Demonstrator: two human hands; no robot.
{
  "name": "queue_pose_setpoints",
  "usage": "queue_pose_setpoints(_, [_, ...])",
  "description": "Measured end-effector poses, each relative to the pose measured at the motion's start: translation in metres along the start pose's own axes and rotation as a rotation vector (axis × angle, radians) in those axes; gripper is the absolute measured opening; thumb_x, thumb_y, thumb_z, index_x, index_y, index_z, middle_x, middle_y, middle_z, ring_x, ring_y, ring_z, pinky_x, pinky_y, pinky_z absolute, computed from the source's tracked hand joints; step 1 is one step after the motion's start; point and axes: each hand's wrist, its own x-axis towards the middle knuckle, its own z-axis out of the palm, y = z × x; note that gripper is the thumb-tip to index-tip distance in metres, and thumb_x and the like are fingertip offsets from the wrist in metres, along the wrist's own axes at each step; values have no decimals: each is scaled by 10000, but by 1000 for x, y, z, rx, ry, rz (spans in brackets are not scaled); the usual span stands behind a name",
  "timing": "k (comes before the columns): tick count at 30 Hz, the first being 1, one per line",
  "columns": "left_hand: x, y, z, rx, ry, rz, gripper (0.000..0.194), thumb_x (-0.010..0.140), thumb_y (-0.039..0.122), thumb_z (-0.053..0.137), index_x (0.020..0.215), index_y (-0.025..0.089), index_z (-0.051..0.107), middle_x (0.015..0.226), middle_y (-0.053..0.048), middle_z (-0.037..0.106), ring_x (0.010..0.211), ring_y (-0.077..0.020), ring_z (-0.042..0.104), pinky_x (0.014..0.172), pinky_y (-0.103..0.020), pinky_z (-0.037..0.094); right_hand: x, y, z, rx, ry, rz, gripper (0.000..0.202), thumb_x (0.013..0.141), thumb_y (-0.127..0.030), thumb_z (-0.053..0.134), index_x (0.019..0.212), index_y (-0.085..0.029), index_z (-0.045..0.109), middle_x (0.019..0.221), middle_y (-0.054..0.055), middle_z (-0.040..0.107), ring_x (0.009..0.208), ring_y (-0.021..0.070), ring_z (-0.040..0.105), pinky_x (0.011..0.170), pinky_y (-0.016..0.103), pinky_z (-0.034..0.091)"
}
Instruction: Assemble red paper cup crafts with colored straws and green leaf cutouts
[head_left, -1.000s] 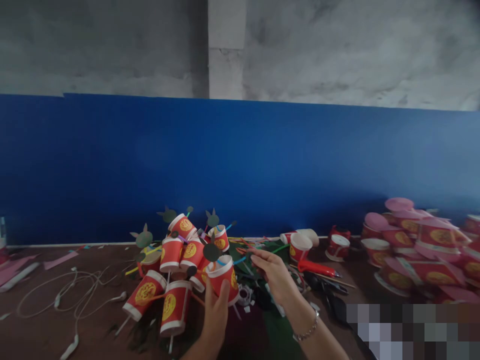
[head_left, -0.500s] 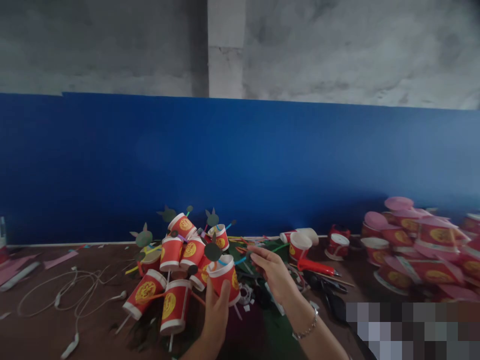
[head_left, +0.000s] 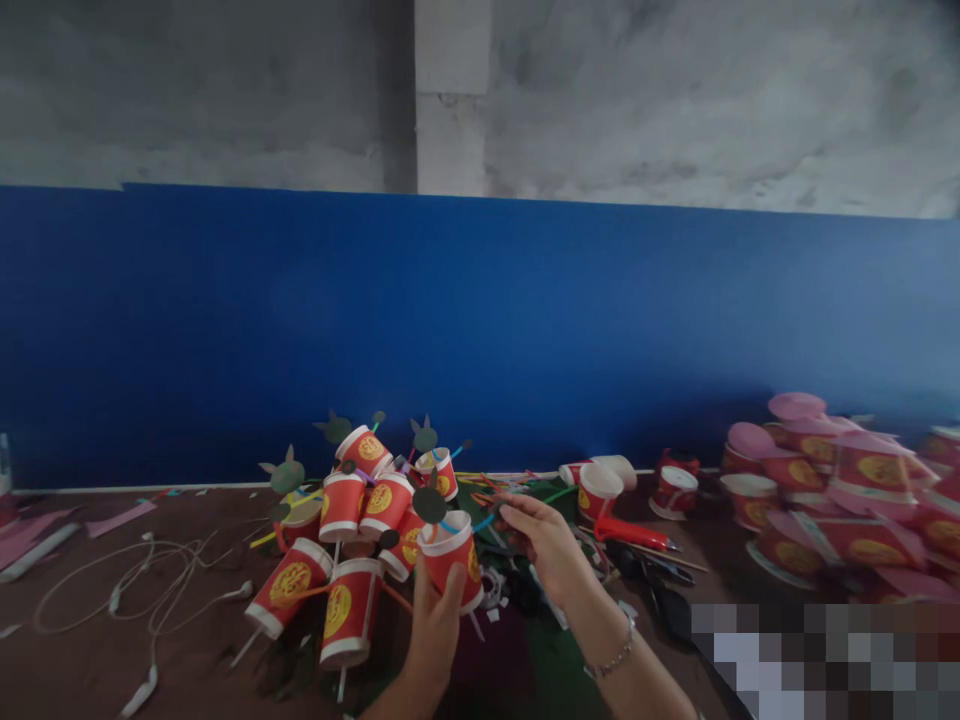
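Observation:
My left hand is closed round a red paper cup with a white rim and a yellow emblem, its open mouth tilted up. A dark paper disc with ears rises from the cup's rim, and a thin white stick pokes out below. Blue strips stick out at the sides of the cup. My right hand, wearing a chain bracelet, pinches the outer end of the right-hand blue strip; the fingers partly hide a small dark piece there. Left of the hands lie several similar cups with eared discs and strips.
A red-handled tool, loose cups and a tape roll lie to the right. Farther right is a heap of cups with pink paper. White earphones lie at left. A blue wall panel stands behind the table.
The cup in my left hand has shifted very slightly right and tilted a little. My right hand keeps its pinch at the blue strip's end, almost still.

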Motion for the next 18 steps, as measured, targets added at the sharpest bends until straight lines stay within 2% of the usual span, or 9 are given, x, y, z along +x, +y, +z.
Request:
queue_pose_setpoints(3, [-1,2,0,24,-58,61,676,656,497,724,1226,195,522,1276,-107,591,1221,-290,505,1040,-368,386,-1,-3,1,-58,26,-70,346,571,-305,759,890,-173,742,760,23,689,655,138,573,565,230,394])
queue_pose_setpoints(6, [-1,2,1,31,-80,70,668,629,467,756,1192,178,542,1224,-125,622,1184,-306,534,1025,-388,394,-3,-6,2,-107,35,-137,394,578,-291,751,952,-168,729,726,21,673,651,155,573,565,247,402])
queue_pose_setpoints(12, [1,0,1,60,-96,86,646,663,404,741,1213,150,515,1241,-163,600,1180,-310,527,1027,-410,380,-1,-8,-3,-176,-17,-94,231,596,-287,741,757,-122,735,597,15,635,552,110,500,527,232,339])
queue_pose_setpoints(18, [-2,5,2,95,-82,103,604,659,405,741,1160,137,536,1198,-156,618,1168,-300,532,1016,-389,378,3,-5,-6,-269,-18,-124,239,591,-320,731,711,-114,733,542,1,610,491,90,415,488,237,266])
